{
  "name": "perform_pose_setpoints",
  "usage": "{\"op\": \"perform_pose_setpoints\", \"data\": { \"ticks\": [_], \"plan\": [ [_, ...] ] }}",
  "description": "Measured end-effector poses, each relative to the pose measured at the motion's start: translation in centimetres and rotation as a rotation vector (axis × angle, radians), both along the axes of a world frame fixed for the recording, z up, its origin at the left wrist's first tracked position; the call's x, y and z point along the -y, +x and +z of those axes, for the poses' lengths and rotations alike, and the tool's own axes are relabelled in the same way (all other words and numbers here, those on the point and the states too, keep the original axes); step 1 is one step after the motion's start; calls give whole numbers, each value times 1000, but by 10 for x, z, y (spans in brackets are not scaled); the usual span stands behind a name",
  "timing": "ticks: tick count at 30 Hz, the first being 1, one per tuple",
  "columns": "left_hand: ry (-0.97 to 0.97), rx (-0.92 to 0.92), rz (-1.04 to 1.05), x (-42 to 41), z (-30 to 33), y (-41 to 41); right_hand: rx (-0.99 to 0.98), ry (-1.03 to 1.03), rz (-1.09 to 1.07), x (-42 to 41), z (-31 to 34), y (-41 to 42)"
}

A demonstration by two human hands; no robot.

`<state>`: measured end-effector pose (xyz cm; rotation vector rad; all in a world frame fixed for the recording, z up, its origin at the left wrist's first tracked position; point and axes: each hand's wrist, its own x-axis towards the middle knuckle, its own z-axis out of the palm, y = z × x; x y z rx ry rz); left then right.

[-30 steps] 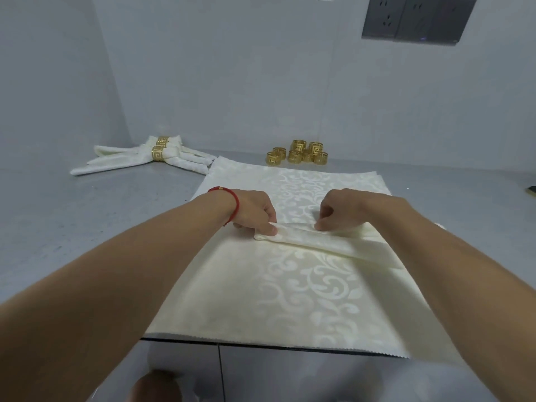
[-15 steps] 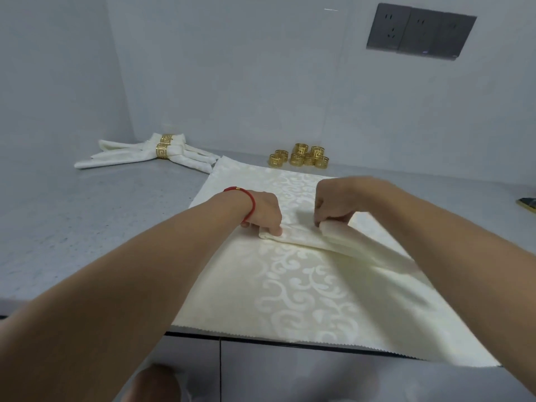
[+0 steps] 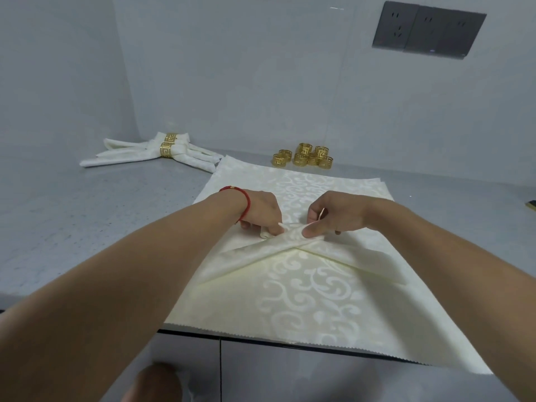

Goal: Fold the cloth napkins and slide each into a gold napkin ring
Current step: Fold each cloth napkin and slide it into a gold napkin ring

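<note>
Since half a second ago: both hands drawn closer together at the centre of the napkin stack, folded strip now bent into a V with its two tails running down toward 7 and 4 o'clock.

Head view. Left hand [image 3: 262, 211], red string bracelet [image 3: 246, 202] on the wrist, fingers curled down, grip narrow, pinching the rolled end of the folded napkin [image 3: 285, 246] at its peak. Right hand [image 3: 333, 214] just beside it, thumb and fingers pinching the same peak from the other side, grip closed on the cloth. Folded napkin lying on top of the flat stack of cream damask napkins [image 3: 313, 303], which covers the middle of the grey tabletop [image 3: 87, 216] and overhangs its near edge at 6 o'clock. Cluster of loose gold napkin rings [image 3: 304, 158] at 12 o'clock beyond the stack, against the wall. Two finished napkins in gold rings [image 3: 162, 150] at 10 o'clock, touching each other, tips near the stack's far left corner. Grey socket panel [image 3: 429, 29] on the wall at 1 o'clock. Small dark object [image 3: 531, 205] at the right edge, 3 o'clock, too cropped to identify.
</note>
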<state>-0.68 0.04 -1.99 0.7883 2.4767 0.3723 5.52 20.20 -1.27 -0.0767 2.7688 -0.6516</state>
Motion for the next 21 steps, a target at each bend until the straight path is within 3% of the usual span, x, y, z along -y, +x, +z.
{"op": "perform_pose_setpoints", "data": {
  "ticks": [9,13,17,21],
  "plan": [
    [170,218,65,14,-4,-3,-108,15,5,-6,-10,-1],
    [83,103,52,13,-3,-1,-112,-22,-7,-6,-12,1],
    [86,82,71,8,-6,-2,-400,108,165,9,-17,19],
    [56,184,96,6,-1,1,-492,244,308,15,-30,26]
  ]
}}
